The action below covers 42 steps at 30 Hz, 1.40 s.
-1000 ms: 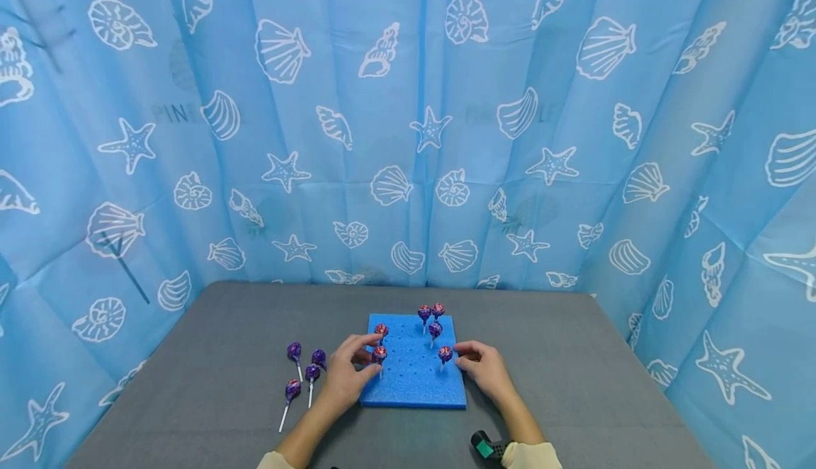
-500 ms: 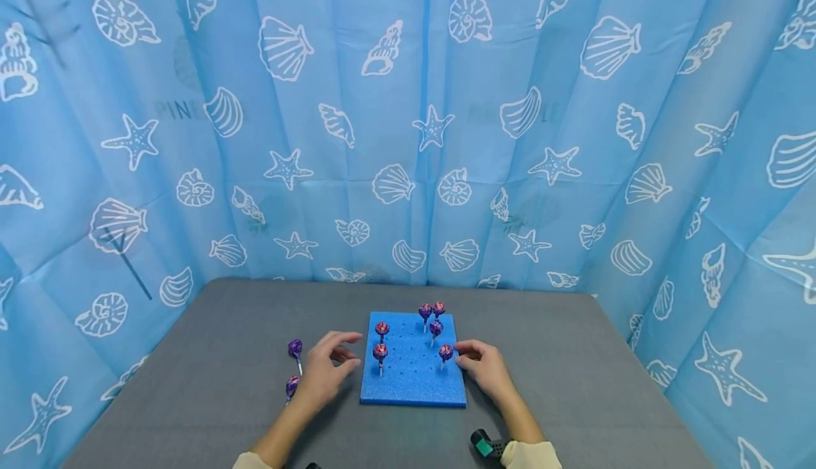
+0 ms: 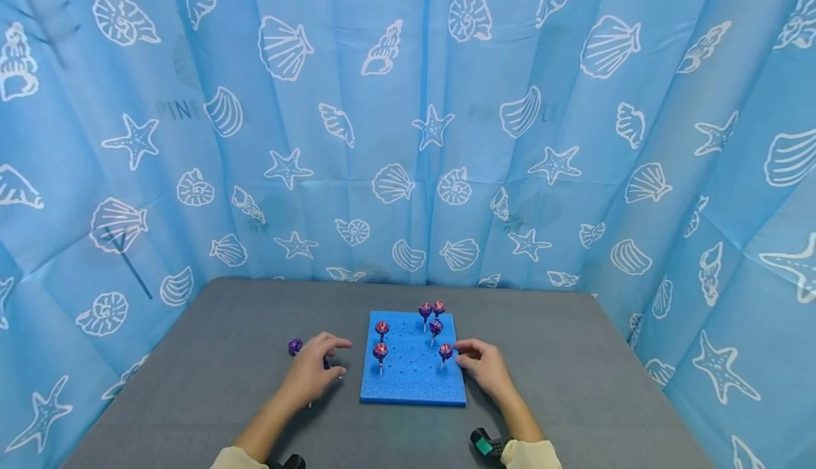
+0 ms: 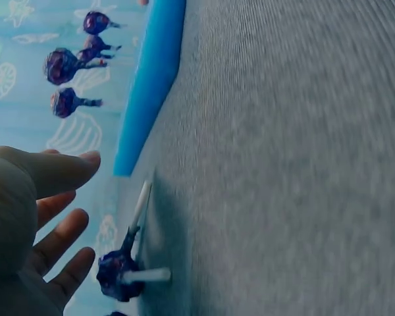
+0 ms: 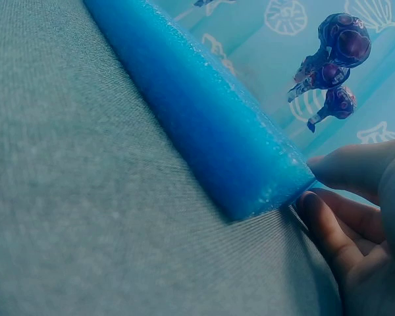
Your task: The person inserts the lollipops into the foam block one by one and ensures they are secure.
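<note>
My left hand (image 3: 307, 371) hovers over loose wrapped lollipops left of the board, thumb and fingers spread and holding nothing. One purple lollipop (image 3: 295, 346) shows beyond its knuckles; the hand covers most of the others. In the left wrist view, lollipops (image 4: 115, 273) with white sticks lie just below the fingers. On the right, my right hand (image 3: 487, 370) pinches the edge of a blue foam board (image 3: 408, 390), thumb and fingers at its corner in the right wrist view. Lollipops stand upright in the board, including a front-left one (image 3: 380, 351) and a front-right one (image 3: 445, 351).
Rows of small holes dot the board between the standing lollipops. Under everything is a grey cloth-covered table (image 3: 574, 384). A blue shell-print curtain (image 3: 408, 136) hangs behind and at both sides. A black strap device (image 3: 487, 444) sits on the right wrist.
My left hand has let go of the front-left lollipop, now standing in the board, and moved left over the loose lollipops. The right hand stays at the board's edge.
</note>
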### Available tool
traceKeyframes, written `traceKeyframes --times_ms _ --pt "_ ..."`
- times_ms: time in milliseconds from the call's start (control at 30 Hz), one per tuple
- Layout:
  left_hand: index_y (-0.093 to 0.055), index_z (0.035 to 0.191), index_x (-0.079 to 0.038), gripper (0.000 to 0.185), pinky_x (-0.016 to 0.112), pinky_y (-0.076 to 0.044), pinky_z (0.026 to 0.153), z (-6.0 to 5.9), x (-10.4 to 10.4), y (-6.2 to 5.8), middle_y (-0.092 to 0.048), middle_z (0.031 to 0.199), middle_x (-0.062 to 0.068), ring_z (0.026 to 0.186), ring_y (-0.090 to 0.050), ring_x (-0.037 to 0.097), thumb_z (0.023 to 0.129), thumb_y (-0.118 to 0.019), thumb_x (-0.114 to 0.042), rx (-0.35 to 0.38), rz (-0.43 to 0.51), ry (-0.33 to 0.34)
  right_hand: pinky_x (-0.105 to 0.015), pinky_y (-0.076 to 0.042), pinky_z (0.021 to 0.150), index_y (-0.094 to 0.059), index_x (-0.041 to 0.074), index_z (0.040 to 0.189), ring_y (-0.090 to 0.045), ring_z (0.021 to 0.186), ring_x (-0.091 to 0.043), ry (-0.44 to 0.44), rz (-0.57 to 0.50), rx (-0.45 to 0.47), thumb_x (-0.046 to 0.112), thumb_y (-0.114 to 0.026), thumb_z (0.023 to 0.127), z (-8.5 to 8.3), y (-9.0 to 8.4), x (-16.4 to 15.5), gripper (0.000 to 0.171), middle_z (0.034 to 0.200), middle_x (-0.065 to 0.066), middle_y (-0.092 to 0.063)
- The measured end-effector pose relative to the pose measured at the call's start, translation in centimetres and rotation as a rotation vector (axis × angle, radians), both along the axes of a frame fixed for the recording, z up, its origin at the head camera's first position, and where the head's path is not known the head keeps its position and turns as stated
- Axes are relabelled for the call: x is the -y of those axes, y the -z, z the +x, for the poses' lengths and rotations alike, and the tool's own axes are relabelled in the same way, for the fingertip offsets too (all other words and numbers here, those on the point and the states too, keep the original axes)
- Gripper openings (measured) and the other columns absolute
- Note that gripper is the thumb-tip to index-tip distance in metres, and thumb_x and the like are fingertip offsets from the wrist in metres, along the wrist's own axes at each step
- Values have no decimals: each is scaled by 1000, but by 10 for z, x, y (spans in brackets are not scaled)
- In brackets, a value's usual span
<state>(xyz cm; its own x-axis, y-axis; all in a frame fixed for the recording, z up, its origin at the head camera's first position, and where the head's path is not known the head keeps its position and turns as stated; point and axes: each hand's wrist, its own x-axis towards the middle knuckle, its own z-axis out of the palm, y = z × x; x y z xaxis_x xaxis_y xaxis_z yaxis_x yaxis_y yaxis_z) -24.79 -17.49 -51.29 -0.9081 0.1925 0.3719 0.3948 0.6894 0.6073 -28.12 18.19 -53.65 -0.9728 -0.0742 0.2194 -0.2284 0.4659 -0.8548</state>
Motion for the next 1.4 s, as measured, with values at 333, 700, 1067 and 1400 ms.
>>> traceKeyframes --times_ms 333,700,1067,1400 --pt "-71 108 -25 43 48 -43 85 -6 21 0 -60 109 -6 103 -55 22 70 -87 -15 -58 -245 -50 -29 -51 77 -71 6 103 -61 87 -18 5 1 27 -3 -67 87 -2 -2 -1 19 98 -4 -68" --pt "-70 111 -22 48 46 -45 81 -1 31 0 -60 103 -1 96 -57 23 67 -89 -21 -8 -314 -139 -28 -50 76 -72 6 102 -61 86 -17 9 -9 26 -3 -68 86 -1 -1 -1 18 96 -2 -68" --pt "-69 113 -21 50 43 -48 74 -3 31 5 -58 99 -4 86 -58 16 67 -89 -17 75 -282 -173 -29 -51 76 -72 6 102 -61 86 -17 9 -7 29 -3 -68 86 -1 0 0 19 97 -2 -68" --pt "-69 113 -19 51 43 -49 72 2 29 2 -55 92 -3 82 -57 16 66 -89 -14 102 -242 -186 -34 -52 77 -71 5 103 -61 87 -19 8 10 13 -2 -68 87 1 0 1 18 98 -4 -69"
